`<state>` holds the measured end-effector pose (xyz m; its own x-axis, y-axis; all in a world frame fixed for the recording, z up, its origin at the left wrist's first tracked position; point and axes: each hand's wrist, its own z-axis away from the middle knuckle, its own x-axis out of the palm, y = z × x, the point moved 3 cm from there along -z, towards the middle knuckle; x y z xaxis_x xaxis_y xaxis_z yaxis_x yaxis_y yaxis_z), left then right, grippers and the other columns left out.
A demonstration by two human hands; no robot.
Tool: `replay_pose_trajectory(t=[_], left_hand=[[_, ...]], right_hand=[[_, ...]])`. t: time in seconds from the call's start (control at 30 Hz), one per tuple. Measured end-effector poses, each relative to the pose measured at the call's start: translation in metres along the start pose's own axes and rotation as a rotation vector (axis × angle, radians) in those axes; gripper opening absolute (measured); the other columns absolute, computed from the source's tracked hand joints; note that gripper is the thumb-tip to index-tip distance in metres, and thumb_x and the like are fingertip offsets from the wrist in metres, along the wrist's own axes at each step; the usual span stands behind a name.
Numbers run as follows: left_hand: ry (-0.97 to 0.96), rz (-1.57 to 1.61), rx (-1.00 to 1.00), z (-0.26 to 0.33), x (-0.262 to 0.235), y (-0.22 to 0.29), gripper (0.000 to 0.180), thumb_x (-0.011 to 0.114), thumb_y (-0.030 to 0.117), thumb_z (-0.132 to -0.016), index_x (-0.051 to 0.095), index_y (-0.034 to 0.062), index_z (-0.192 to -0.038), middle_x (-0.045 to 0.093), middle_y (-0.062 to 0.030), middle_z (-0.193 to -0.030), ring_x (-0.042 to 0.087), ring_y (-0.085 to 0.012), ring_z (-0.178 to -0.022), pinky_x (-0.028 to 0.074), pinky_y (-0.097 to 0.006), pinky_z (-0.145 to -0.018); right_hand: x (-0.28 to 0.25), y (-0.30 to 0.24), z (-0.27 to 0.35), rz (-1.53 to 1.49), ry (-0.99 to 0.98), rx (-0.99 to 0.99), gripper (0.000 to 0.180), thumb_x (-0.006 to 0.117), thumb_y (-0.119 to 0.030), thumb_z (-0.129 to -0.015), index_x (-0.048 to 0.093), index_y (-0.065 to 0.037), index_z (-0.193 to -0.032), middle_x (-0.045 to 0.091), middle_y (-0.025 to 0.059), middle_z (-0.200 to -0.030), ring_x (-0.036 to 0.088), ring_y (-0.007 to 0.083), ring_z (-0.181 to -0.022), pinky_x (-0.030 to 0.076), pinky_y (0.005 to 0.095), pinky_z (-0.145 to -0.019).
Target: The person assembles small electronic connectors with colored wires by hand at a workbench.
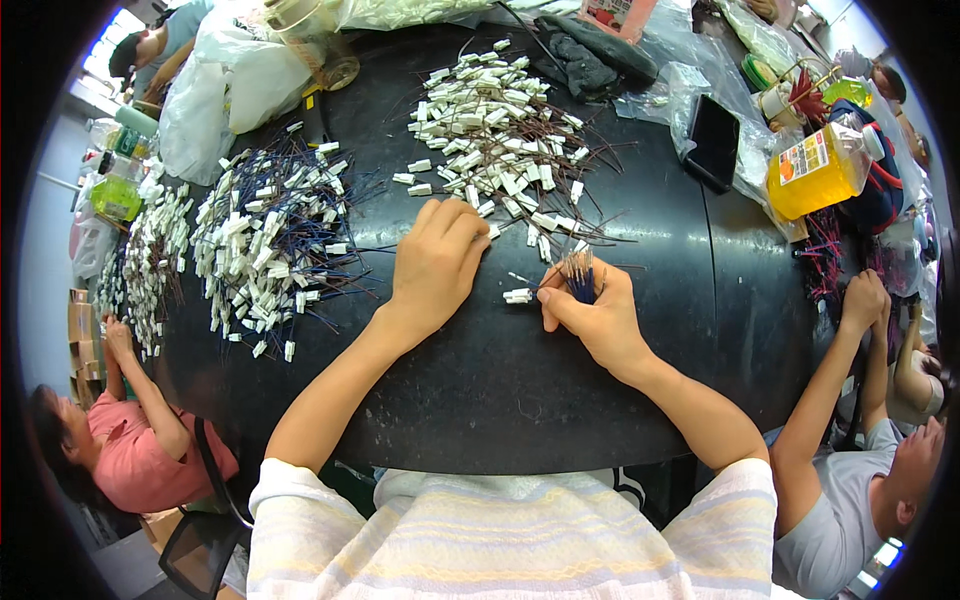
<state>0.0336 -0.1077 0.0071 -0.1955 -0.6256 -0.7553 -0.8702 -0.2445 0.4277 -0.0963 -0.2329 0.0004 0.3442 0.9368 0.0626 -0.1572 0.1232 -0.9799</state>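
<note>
My right hand (605, 325) is closed round a bundle of thin blue wires (581, 284) with bare metallic tips pointing up and away. By its thumb and fingertips is a white plastic connector (517, 296), close above the black table; whether the fingers grip it too I cannot tell. Curled at the near edge of a pile of white connectors with brown wires (490, 130), my left hand (437, 265) has its fingertips on one white connector (492, 231). Its thumb is mostly hidden.
Left of my hands lies a pile of white connectors with blue wires (265, 240). A black phone (713, 145) and a bottle of yellow liquid (820, 172) are at the right, plastic bags (225, 95) at the back left. People work on both sides.
</note>
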Motion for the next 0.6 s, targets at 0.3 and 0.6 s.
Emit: replay_pose_trajectory(t=[0.3,0.6], left_hand=[[-0.039,0.066,-0.16,0.016,-0.007,0.006,0.01,0.062,0.001,-0.074,0.057,0.0012,-0.082,0.058,-0.0093,-0.08,0.054,-0.0239,-0.069,0.043,-0.033,-0.061],[-0.045,0.76,-0.673,0.047,-0.021,0.019,0.01,0.058,0.001,-0.084,0.057,-0.006,-0.091,0.064,-0.0096,-0.085,0.06,-0.0093,-0.078,0.047,-0.019,-0.066]], right_hand=[[0.004,0.004,-0.006,0.016,0.051,-0.054,0.007,0.06,-0.002,-0.074,0.054,0.001,-0.073,0.056,0.0032,-0.059,0.053,0.0074,-0.054,0.041,0.0214,-0.05],[0.007,0.004,-0.004,0.078,0.0,-0.056,0.006,0.062,-0.002,-0.073,0.057,0.002,-0.073,0.057,0.0027,-0.06,0.052,0.0059,-0.054,0.042,0.0207,-0.049]])
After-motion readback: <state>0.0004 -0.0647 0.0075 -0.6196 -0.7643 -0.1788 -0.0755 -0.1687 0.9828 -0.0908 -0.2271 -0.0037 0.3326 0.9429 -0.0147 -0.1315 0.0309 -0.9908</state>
